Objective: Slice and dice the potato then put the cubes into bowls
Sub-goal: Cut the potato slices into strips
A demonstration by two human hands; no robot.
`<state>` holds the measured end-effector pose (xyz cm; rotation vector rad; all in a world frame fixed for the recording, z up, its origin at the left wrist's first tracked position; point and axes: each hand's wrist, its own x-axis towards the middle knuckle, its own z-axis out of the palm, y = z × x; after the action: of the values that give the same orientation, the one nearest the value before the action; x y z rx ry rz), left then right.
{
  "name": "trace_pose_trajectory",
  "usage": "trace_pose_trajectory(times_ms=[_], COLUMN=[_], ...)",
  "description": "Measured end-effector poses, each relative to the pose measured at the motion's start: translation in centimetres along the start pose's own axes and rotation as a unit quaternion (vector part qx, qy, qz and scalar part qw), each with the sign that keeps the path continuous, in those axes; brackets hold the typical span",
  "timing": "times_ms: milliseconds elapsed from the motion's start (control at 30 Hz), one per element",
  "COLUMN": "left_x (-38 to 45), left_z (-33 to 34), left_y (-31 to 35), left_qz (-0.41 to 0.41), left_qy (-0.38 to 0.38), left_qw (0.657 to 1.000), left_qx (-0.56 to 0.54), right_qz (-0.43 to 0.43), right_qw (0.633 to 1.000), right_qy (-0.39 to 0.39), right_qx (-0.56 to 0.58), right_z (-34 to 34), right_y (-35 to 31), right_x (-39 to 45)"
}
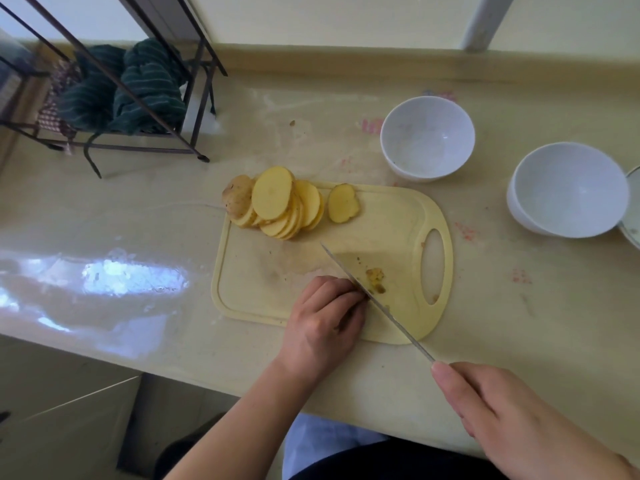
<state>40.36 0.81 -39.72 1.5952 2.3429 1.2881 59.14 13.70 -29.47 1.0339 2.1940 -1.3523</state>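
hands (325, 317) (512, 420), glossy beige counter (138, 237), wire rack (114, 98)

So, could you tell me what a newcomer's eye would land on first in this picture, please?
Most likely the fanned stack of potato slices at the far left corner of the yellow cutting board. Next, the knife lying diagonally across the board, held by the right hand beside the left hand. Two empty white bowls wait at the right.
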Motion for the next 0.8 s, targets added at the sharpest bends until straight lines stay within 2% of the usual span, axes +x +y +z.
trace_pose_trajectory(times_ms=[200, 500, 800], left_x=[0.0, -0.4, -0.4], left_z=[-0.1, -0.5, -0.5], left_y=[-0.1, -0.3, -0.3], left_qz=[0.003, -0.005, 0.002], left_qy=[-0.004, -0.001, -0.005], left_qw=[1.000, 1.000, 1.000], left_qx=[0.004, 0.012, 0.014], right_qz=[-0.032, -0.020, 0.008], right_qw=[0.999, 0.999, 1.000], right_qy=[0.020, -0.020, -0.019], right_qx=[0.024, 0.044, 0.011], right_z=[0.1, -0.2, 0.1], right_y=[-0.4, -0.9, -1.0], right_x=[1.8, 1.0, 0.0])
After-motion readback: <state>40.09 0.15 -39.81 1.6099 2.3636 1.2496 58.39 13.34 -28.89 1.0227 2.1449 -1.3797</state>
